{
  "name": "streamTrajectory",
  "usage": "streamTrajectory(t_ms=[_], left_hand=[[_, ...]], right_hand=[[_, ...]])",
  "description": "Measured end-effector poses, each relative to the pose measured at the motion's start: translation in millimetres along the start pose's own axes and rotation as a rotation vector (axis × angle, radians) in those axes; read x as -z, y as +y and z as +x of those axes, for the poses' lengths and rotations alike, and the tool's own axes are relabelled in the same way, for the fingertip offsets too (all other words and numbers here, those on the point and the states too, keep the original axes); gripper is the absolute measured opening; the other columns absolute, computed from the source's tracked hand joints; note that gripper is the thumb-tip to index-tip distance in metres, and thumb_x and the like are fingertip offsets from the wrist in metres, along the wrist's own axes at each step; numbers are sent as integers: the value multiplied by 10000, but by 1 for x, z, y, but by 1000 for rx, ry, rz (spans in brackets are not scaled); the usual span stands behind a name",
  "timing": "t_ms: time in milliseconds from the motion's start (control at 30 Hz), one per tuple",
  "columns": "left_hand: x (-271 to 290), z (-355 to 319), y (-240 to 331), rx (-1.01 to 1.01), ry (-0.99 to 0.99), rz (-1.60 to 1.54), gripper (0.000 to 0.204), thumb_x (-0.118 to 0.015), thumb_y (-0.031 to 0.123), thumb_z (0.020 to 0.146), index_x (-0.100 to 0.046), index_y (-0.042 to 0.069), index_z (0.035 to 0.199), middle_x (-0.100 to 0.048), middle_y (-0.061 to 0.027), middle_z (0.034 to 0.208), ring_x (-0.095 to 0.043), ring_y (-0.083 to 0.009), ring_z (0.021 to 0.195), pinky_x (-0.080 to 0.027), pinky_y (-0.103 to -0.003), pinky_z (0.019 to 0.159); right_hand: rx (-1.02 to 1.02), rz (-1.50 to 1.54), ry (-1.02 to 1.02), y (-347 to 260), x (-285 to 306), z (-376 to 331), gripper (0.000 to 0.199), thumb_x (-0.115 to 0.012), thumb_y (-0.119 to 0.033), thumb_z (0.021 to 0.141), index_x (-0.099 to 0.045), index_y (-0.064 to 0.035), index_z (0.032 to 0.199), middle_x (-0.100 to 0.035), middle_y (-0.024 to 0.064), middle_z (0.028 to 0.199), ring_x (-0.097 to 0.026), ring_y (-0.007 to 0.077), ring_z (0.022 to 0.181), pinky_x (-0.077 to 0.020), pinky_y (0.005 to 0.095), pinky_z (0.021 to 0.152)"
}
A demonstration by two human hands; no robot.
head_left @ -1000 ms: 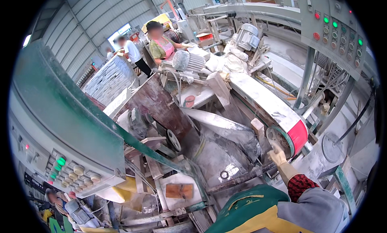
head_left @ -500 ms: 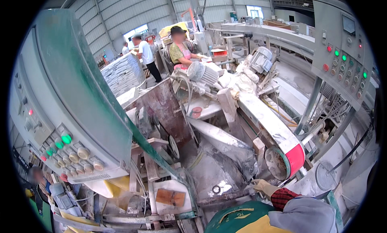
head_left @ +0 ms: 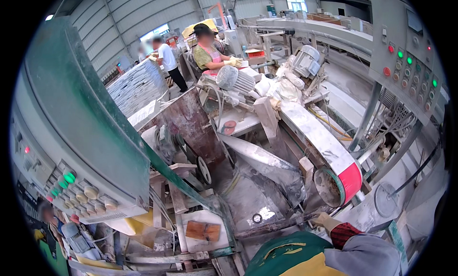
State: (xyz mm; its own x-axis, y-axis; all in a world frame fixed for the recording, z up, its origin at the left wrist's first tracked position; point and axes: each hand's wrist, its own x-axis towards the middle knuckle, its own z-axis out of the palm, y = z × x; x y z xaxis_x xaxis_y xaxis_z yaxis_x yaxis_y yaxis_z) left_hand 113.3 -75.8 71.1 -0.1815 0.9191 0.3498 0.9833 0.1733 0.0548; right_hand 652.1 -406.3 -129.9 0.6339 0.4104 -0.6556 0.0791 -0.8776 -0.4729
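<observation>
White housing (head_left: 320,141) slants down-right, red end (head_left: 350,181) near right hand (head_left: 325,221).

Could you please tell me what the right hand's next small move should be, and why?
Probably ease the gloved right hand back toward the green-and-yellow apron: it appears close to the exposed end pulley of the belt conveyor, and green lamps glow on the control panel.

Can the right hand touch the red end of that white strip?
Probably yes: the gloved right hand looks close by, below the red end, and nothing visible seems to block the way.
</observation>
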Motion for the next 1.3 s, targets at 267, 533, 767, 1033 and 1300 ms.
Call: streamTrajectory(t_ms=[267, 533, 767, 1033, 1300], left_hand=[[9, 44, -19, 198, -88, 305, 590, -413, 462, 963, -438, 53, 1387, -497, -157, 1372, -504, -334, 1216, -439, -496, 953], [-67, 18, -50, 71, 8, 334, 551, -459, 387, 931, -450, 74, 1383, -454, -148, 1406, -432, -341, 1284, -400, -500, 1010], [-56, -19, -37, -100, 161, 176, 538, -503, 348, 905, -472, 67, 1363, -462, -166, 1390, -434, -343, 1278, -396, -486, 1022], [-25, -75, -14, -279, -2, -341, 508, -591, 236, 861, -505, 25, 1315, -505, -218, 1320, -464, -359, 1239, -382, -437, 1054], [16, -79, 164, -505, -113, -1025, 676, -718, -13, 700, -471, 12, 1329, -568, -187, 1242, -521, -344, 1190, -398, -416, 1022]], right_hand=[[466, -1169, -51, 41, 3, 43, 319, -617, -211, 802, -705, -109, 1092, -656, 34, 1199, -476, 196, 1288, -434, 314, 1024], [262, 349, -60, -4, -28, 57, 499, -619, -196, 875, -508, -106, 1353, -673, 84, 912, -644, 149, 733, -557, 309, 654], [138, 196, -158, -27, -26, 20, 516, -584, -284, 864, -509, -165, 1361, -696, 93, 851, -648, 158, 655, -539, 308, 608], [236, 569, -369, -55, -76, 33, 516, -568, -142, 881, -467, -63, 1381, -697, 120, 906, -648, 166, 698, -540, 292, 637], [373, 989, -965, -211, -111, -26, 563, -623, -208, 934, -390, -120, 1439, -639, 162, 1146, -644, 245, 957, -539, 356, 841]])
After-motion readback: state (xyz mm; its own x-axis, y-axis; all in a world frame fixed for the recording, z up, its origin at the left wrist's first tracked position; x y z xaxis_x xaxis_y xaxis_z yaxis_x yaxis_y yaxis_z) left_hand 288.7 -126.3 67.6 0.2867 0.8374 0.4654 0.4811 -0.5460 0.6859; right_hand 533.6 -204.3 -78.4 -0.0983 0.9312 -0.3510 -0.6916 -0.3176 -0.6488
